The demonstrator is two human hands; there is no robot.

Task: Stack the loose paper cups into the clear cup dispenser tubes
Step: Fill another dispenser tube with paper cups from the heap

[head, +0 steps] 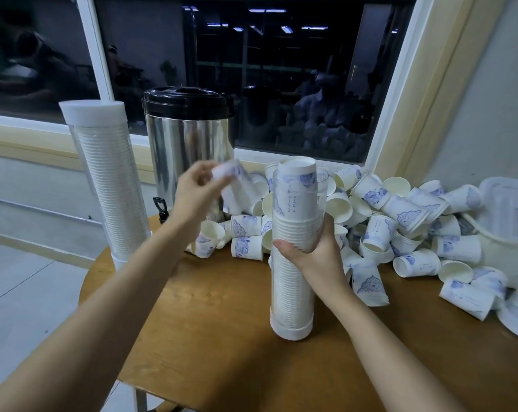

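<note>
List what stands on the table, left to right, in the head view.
Capped dispenser tube → steel drinks urn → open dispenser tube in the grip of the right hand → pile of loose paper cups → white plastic container. The left hand, holding a paper cup, overlaps the urn: omitted.

Glossy steel urn (pixel 189 162), smooth wooden table (pixel 222 322)

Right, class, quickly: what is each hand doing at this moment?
Left hand: pinches a loose paper cup, which is blurred.
Right hand: grips the clear dispenser tube part way up.
</note>
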